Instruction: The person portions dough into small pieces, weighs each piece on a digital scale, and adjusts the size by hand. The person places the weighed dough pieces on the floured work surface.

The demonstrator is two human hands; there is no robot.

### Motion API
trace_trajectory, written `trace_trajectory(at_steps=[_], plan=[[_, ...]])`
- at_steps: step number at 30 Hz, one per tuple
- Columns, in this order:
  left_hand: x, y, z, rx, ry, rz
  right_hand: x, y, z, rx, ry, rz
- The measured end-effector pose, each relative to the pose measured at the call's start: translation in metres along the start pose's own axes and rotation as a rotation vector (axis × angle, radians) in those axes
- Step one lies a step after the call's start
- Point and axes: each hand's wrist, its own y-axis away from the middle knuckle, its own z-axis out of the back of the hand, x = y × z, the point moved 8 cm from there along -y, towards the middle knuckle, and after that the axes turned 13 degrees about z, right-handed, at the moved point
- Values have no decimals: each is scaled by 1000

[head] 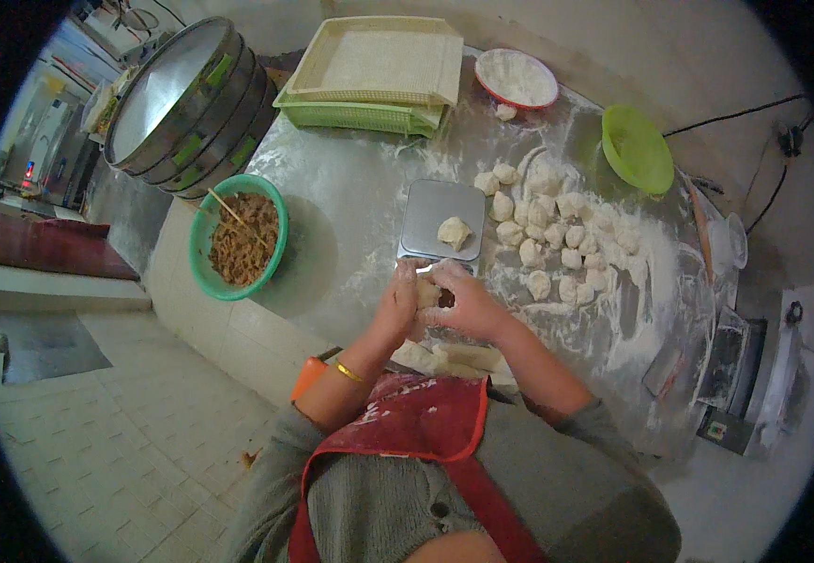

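Note:
My left hand [399, 299] and my right hand [468, 299] meet at the near edge of a digital kitchen scale [421, 214], both gripping a lump of dough [426, 293] between them. The fingers partly cover the lump and the near side of the scale. One dough piece [454, 233] rests on the scale's metal plate. To the right, several small floured dough pieces [530, 252] lie spread over the metal table. Close to my body, more dough [464, 356] lies along the table's near edge, partly hidden by my forearms.
At left stand a green bowl [199, 276] of brown filling with sticks and stacked metal steamers [188, 112]. Plastic baskets [371, 60], a red-rimmed bowl of flour [517, 77] and a lime-green bowl [636, 149] stand at the back. A scraper [662, 371] lies right.

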Motion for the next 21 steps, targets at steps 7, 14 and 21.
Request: trace_trajectory(at_steps=[7,14,21], plan=[[-16,30,-18,235,-449,-86,-8,19,4,-125,-191,-181],[24,32,-35,333,-477,14,-9,41,-1,-125,-168,-317],[25,26,-42,215,-621,-41,1,45,1,-166,96,-286]])
